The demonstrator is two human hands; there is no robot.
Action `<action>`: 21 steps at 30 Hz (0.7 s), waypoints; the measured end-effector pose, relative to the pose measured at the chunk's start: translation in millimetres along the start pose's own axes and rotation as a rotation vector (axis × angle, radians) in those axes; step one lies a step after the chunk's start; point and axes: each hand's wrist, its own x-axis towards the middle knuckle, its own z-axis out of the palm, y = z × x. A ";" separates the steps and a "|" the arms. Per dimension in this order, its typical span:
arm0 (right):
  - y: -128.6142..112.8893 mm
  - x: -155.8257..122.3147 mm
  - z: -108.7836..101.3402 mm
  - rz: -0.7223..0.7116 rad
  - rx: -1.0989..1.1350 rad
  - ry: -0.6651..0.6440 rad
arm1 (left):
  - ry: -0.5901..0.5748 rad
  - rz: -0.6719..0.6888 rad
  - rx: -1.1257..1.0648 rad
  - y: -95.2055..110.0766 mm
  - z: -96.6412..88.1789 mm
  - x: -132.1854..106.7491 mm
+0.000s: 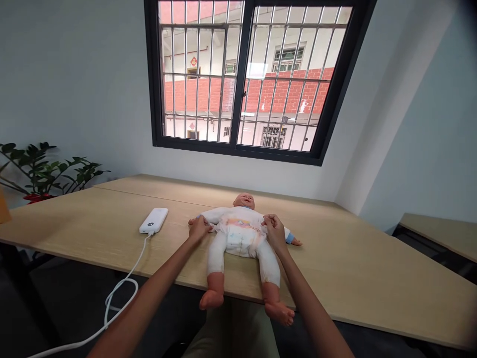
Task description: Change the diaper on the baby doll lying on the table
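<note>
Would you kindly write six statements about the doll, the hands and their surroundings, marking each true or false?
1. The doll lies on its back on the table. True.
2. The doll's feet wear socks. False: they are bare.
3. The left hand is at one side of the diaper. True.
4. A white cable is plugged into the white device. True.
5. The right hand rests on the white device. False: it is at the diaper's other side.
6. The window has no bars. False: metal bars cross it.
</note>
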 end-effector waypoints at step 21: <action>-17.6 -4.7 54.9 -0.291 -0.383 -0.556 | -0.174 0.502 -0.218 103.1 31.1 -37.0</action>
